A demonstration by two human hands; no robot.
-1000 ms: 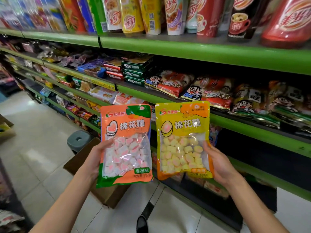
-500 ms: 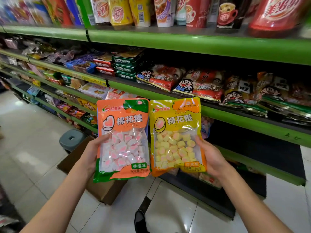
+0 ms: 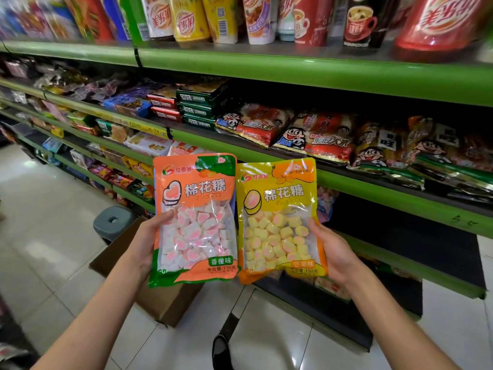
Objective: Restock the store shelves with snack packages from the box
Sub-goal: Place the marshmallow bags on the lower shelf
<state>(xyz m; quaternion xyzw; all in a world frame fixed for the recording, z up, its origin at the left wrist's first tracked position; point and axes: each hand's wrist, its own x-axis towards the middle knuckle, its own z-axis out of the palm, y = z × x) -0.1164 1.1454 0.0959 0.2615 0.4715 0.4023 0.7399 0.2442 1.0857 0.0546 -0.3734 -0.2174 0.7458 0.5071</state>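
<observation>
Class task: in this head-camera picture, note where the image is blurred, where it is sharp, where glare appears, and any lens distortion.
Head view: the two marshmallow bags are sharp; top-shelf cups and the left aisle end are smeared; ceiling light glares on the floor tiles; the green shelf edges bow, a wide-angle effect.

A grey stool (image 3: pixel 113 221) stands on the pale tiled floor (image 3: pixel 48 209). A dark shoe (image 3: pixel 221 351) shows at the bottom edge. Drink cups (image 3: pixel 312 20) line the top tier, above red cartoon-face bags (image 3: pixel 314 140).
</observation>
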